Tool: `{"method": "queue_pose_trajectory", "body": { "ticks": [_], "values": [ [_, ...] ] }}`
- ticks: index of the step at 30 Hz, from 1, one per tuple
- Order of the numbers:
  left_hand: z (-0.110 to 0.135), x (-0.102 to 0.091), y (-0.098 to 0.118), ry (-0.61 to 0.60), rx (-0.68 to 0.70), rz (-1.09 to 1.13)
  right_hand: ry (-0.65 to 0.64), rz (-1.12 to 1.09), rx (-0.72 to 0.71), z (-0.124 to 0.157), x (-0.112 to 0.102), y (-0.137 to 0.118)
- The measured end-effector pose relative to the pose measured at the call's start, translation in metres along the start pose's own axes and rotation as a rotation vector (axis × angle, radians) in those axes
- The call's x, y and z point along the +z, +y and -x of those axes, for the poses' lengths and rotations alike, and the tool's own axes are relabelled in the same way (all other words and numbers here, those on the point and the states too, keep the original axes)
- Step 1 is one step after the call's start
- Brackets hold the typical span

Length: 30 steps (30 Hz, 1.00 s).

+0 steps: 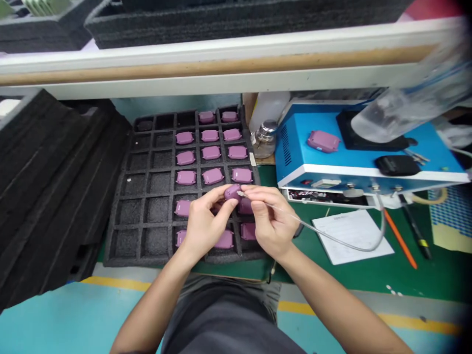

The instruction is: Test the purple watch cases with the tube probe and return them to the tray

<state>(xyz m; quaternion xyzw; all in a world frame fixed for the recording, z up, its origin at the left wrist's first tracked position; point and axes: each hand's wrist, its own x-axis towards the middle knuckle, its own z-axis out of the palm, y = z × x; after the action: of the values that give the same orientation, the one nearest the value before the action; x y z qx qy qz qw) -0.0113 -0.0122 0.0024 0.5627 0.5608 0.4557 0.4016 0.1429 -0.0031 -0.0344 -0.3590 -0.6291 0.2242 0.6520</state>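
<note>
My left hand (208, 216) is closed on a small purple casing (231, 192), held above the black foam tray (157, 212). Between the fingers of my right hand (273, 216) is the metal tip of a clear thin tube (324, 230), brought up against the casing's end. Whether the tip sits inside the casing or only touches it, I cannot tell. That tube runs right to a fitting on the front of a blue box-shaped machine (295, 147). Several similar purple casings (211, 153) lie in the tray's right-hand columns, some partly hidden under my hands.
Stacked black foam trays (55, 196) rise at the left, below a shelf edge (221, 81). Atop the machine lie another purple casing (323, 141) and a clear plastic container (401, 108). A glass bottle (265, 140), white paper (352, 236) and orange stick (400, 238) are nearby.
</note>
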Motion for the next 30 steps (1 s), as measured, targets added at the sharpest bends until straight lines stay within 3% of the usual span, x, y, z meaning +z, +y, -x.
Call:
{"method": "queue_pose_trajectory", "body": {
  "ticks": [30],
  "values": [
    [0.0045, 0.0008, -0.0027, 0.022, 0.058, -0.078, -0.019, -0.006, 0.015, 0.0020, -0.0012, 0.0032]
  ]
}}
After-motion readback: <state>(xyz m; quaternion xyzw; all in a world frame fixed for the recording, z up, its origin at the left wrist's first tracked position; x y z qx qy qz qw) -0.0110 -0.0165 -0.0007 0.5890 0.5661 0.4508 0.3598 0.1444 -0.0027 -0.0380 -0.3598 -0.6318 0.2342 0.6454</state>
